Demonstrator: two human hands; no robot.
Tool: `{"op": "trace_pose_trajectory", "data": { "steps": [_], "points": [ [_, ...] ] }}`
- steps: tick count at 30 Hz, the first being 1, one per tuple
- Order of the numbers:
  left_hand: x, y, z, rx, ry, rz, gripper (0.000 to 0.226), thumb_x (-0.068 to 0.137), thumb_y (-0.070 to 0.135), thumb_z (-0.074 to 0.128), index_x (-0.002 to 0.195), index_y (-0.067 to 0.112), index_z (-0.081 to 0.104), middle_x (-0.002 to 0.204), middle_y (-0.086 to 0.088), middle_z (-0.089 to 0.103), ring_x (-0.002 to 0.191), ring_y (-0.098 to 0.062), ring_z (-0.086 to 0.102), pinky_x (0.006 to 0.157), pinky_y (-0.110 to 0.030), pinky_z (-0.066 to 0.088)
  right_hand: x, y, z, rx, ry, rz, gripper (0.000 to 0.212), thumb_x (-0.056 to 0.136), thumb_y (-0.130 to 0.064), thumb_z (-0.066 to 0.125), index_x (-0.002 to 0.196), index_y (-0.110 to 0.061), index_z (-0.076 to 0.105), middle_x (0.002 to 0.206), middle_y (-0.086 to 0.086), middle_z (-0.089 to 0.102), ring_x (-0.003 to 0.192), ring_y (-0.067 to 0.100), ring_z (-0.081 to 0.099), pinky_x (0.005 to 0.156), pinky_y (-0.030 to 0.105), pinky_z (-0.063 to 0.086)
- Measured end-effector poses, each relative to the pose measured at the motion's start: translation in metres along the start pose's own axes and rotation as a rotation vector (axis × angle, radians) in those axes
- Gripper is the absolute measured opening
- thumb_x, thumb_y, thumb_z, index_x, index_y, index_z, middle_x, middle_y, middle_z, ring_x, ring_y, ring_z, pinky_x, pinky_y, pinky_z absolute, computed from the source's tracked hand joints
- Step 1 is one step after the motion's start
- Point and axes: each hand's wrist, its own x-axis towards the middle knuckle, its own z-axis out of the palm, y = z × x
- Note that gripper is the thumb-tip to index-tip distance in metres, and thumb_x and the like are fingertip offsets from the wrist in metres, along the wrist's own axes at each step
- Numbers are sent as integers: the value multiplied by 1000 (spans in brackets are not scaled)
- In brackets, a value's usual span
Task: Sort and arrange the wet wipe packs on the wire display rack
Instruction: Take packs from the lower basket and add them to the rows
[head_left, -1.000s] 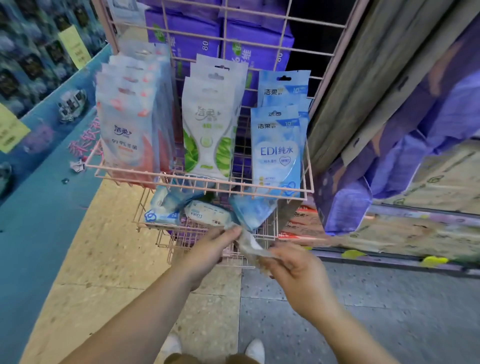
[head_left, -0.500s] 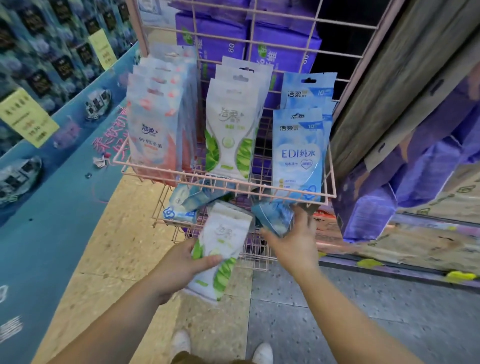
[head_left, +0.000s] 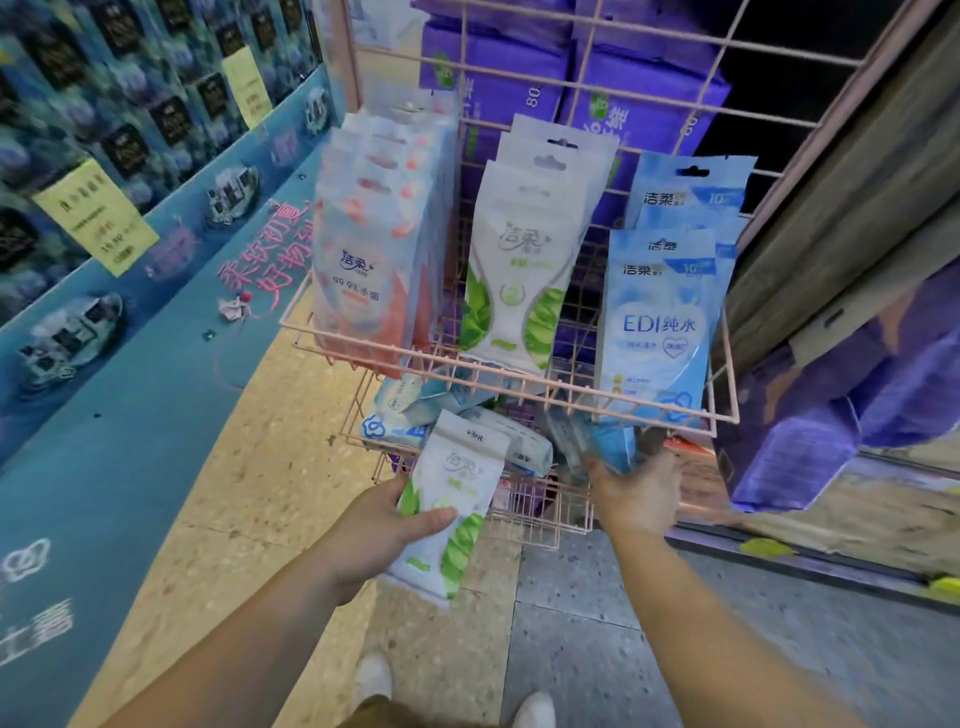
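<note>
A pink wire display rack (head_left: 726, 374) holds three upright rows of wet wipe packs: red-and-white packs (head_left: 363, 270) at left, green-leaf packs (head_left: 524, 270) in the middle, blue packs (head_left: 660, 332) at right. Below it, a lower wire basket (head_left: 540, 525) holds several loose packs (head_left: 415, 410) lying flat. My left hand (head_left: 374, 540) grips a green-leaf wet wipe pack (head_left: 452, 504) in front of the lower basket. My right hand (head_left: 639, 493) reaches into the lower basket's right side and closes on a blue wet wipe pack (head_left: 613, 447), which is blurred.
Purple tissue bundles (head_left: 493, 83) are stacked behind the rack, and more purple packs (head_left: 831, 415) hang at the right beside a wooden post (head_left: 831, 171). A teal display wall (head_left: 104, 322) with yellow price tags (head_left: 93, 213) runs along the left. My shoes (head_left: 374, 680) stand on the tiled floor.
My left hand has pulled a green-leaf pack out of the lower basket and holds it. My right hand has moved up into the basket's right side onto a blue pack.
</note>
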Motion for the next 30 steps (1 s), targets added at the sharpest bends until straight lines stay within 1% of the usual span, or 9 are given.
{"op": "trace_pose_trajectory", "data": {
  "steps": [2,5,10,13,18,21,23,26,30],
  "points": [
    [3,-1,-2,-29,20,-6,21,82,17,71,103,14,68,95,-1,77,86,-20,73,75,-33,55,-13,8,3,175,53,93,43,72,-31,79,93,-10,48,95,15,59,96,35,59,74,36,42],
    [6,0,-5,-64,37,-14,22,83,18,70,105,14,68,96,-1,76,88,-20,73,79,-35,56,-27,17,4,93,81,-61,25,79,-30,72,77,-15,53,78,6,60,86,35,61,68,36,42],
    [12,-3,-2,-121,38,-15,18,84,18,69,102,18,67,92,3,77,85,-19,73,76,-36,55,-18,9,9,-445,-91,-209,44,76,-63,60,104,-31,71,108,4,63,105,28,54,81,36,33],
    [13,-2,2,-151,31,-42,20,84,19,69,104,18,66,97,-1,76,87,-22,73,83,-41,55,-11,1,13,-522,-158,-172,45,78,-63,57,101,-28,72,112,4,60,109,27,52,82,37,33],
    [15,-3,3,-217,-3,-69,31,84,20,68,114,12,64,104,-8,74,95,-29,71,91,-48,52,-12,10,-4,-103,-224,-274,31,87,-42,61,61,-25,64,84,8,63,74,21,58,54,24,38],
    [14,0,9,-320,-38,-96,32,85,21,65,116,11,62,105,-12,74,94,-30,71,83,-43,56,-22,8,-35,266,-258,-256,24,91,-28,61,68,-20,66,79,8,65,69,16,56,59,18,40],
    [14,2,17,-437,-79,-144,37,83,23,65,117,8,62,107,-17,72,89,-30,71,73,-39,58,-31,6,-50,488,-369,-122,24,92,-27,59,74,-17,71,74,5,68,66,16,55,66,26,44],
    [11,8,37,-618,-186,-239,42,79,26,65,116,8,63,109,-20,70,87,-31,71,68,-39,58,-50,8,-56,507,-545,-34,24,93,-24,56,79,-14,73,76,6,72,70,16,60,67,31,46],
    [9,9,56,-666,-220,-245,40,84,24,62,121,10,61,117,-21,67,101,-36,67,80,-44,57,-82,15,-48,377,-666,-94,25,93,-22,57,78,-11,73,76,7,70,72,11,60,65,26,50]
  ]
}}
